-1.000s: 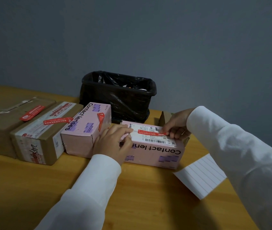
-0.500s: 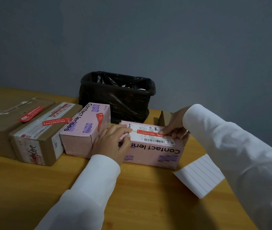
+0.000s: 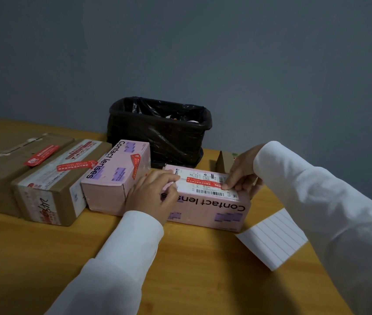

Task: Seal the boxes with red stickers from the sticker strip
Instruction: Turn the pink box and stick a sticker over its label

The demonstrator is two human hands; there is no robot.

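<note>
A pink "Contact lenses" box (image 3: 210, 204) lies in front of me with a red sticker (image 3: 202, 181) across the white label on its top. My left hand (image 3: 152, 195) grips the box's left end, thumb on top and fingers curled over the front face. My right hand (image 3: 240, 176) is at the right end, and its fingertips press down on the sticker's right tip. The white lined sticker strip (image 3: 271, 238) lies on the table to the right of the box.
To the left stand a second pink box (image 3: 114, 178) and two brown cartons (image 3: 55, 189) (image 3: 3, 169), each with a red sticker. A black-lined bin (image 3: 160, 133) stands behind against the wall. A small brown box (image 3: 223, 160) sits behind my right hand. The wooden table (image 3: 44, 258) extends toward me.
My right fingertips have slid slightly left along the sticker's right end. My left hand has kept its hold on the box.
</note>
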